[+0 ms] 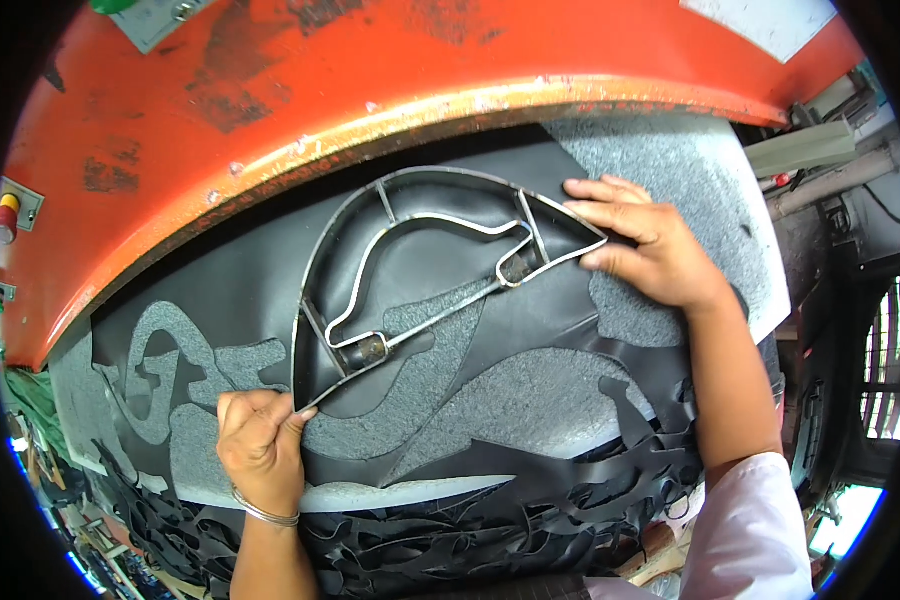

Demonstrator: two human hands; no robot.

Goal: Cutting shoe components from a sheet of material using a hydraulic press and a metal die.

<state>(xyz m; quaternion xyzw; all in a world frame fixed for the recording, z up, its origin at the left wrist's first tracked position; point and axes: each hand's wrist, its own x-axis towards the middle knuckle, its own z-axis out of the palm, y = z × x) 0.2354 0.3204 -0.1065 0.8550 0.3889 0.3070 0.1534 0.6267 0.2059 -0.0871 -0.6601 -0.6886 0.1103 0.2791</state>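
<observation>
Between the left fingers (pixel 248 412) and the right fingers (pixel 615 214) I can see a metal frame (pixel 444 316), its thin edges bright, its walls darker and smooth. The black sheet (pixel 210 268) under it looks like leather or vinyl, smooth with a soft sheen. Beyond the right fingers the grey board (pixel 660 155) is rough and speckled. Farther off, the orange machine (pixel 400 62) wears glossy, scuffed paint; behind the left fingers, a bangle (pixel 267 514) of shiny metal.

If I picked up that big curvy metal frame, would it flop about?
The metal frame would probably stay stiff, since cross strips brace its curved walls. It may feel light for its size, being mostly open space inside. Rolling seems unlikely because it's wide and low.
</observation>
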